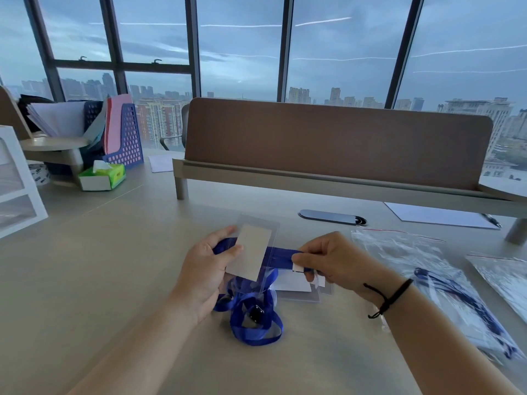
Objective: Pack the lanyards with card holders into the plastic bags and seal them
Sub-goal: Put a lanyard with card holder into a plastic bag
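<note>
I see left hand (204, 276) gripping clear plastic card holder (252, 253) upright | right hand (332, 259) pinching blue fabric lanyard (281, 253) stretched behind it

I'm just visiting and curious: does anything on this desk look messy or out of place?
Only mildly. The blue lanyard lies in a loose tangle under the left hand, and the plastic bags on the right lie crooked and overlapping. Nothing looks spilled or damaged.

Dim, bluish daylight is admitted through the windows (239, 47) across the top of the frame. Lamp streaks are reflected there. Edges are bowed by wide-angle distortion; the bags (445, 283) at lower right are blurred.
</note>
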`<state>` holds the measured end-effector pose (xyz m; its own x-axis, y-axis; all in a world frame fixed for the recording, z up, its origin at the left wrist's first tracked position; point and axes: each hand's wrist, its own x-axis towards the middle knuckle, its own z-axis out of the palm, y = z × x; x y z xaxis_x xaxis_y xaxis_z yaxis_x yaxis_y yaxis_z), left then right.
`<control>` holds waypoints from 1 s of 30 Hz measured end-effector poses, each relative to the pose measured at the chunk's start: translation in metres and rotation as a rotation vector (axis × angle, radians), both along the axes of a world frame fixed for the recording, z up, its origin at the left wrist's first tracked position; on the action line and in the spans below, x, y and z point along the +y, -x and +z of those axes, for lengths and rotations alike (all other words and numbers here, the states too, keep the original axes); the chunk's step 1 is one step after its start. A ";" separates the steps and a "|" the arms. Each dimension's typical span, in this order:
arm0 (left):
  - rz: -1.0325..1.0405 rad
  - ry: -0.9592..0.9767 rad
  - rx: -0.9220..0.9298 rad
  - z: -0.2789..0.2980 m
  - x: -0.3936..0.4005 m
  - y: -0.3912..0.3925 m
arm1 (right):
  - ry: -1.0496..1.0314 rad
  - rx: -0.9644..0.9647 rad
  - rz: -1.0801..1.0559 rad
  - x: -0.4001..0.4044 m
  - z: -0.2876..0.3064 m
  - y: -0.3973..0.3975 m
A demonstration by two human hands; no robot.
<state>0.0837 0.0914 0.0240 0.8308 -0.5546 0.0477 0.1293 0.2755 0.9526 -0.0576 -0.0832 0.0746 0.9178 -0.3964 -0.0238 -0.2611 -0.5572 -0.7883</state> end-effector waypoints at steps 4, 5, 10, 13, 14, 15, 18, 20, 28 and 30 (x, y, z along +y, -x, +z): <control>0.115 -0.046 -0.052 -0.006 -0.002 -0.001 | 0.115 -0.064 -0.002 0.007 0.007 0.002; 0.149 -0.086 -0.104 -0.008 -0.003 -0.001 | 0.124 -0.102 -0.005 0.012 0.007 0.002; 0.170 -0.243 -0.348 -0.008 -0.007 0.020 | 0.244 -0.227 -0.035 0.044 0.000 -0.011; 0.082 -0.258 -0.390 -0.010 -0.011 0.029 | 0.197 -0.211 -0.057 0.049 -0.006 -0.020; 0.051 -0.269 -0.398 -0.011 -0.012 0.030 | 0.169 -0.191 -0.062 0.048 -0.006 -0.021; 0.027 -0.286 -0.398 -0.012 -0.013 0.029 | 0.139 -0.175 -0.066 0.048 -0.006 -0.021; -0.091 -0.227 -0.295 -0.014 -0.014 0.027 | 0.145 -0.132 -0.065 0.044 -0.005 -0.021; -0.147 -0.183 -0.254 -0.016 -0.015 0.028 | 0.164 -0.100 -0.055 0.043 -0.004 -0.021; -0.143 -0.247 -0.407 -0.011 -0.015 0.034 | 0.028 -0.039 -0.007 0.040 0.007 -0.009; -0.145 -0.246 -0.433 -0.008 -0.015 0.040 | -0.051 0.000 0.000 0.037 0.011 -0.002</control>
